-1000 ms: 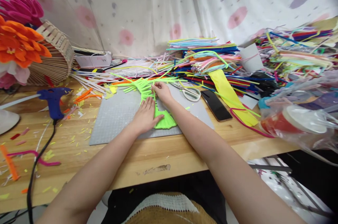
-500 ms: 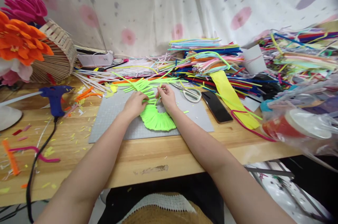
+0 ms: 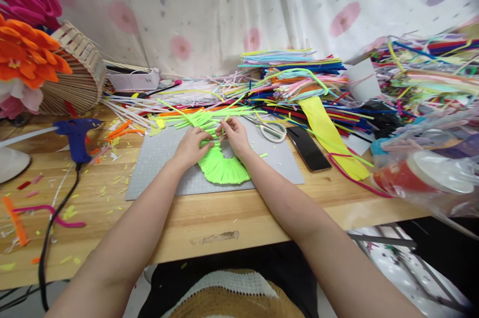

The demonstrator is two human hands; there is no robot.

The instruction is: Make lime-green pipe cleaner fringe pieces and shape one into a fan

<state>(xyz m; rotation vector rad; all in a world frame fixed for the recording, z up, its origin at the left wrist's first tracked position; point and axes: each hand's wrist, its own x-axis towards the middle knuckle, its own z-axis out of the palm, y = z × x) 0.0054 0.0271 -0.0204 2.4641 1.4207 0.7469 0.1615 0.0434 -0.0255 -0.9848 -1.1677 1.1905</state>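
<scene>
A bright green curved piece made of pipe cleaners (image 3: 223,170) lies on a grey cutting mat (image 3: 160,158), its near part fanned in a tight arc. At the upper left end of the piece, my left hand (image 3: 192,147) is closed on the green strips with thumb and forefinger. My right hand (image 3: 234,136) sits just to its right, pinching a thin green pipe cleaner between thumb and fingertips. Loose green pipe cleaners (image 3: 198,118) spread beyond both hands. White-handled scissors (image 3: 272,132) rest right of my right hand.
A black phone (image 3: 309,149) and a yellow strip (image 3: 329,133) lie to the right. Bundles of coloured pipe cleaners (image 3: 299,81) are heaped at the back. On the left are a blue glue gun (image 3: 78,138), a woven basket (image 3: 80,73) with fuzzy flowers and yellow scraps.
My fingertips have shifted slightly, the right hand's moving a little left toward the left hand. The green piece stays on the mat; the camera view has tilted slightly.
</scene>
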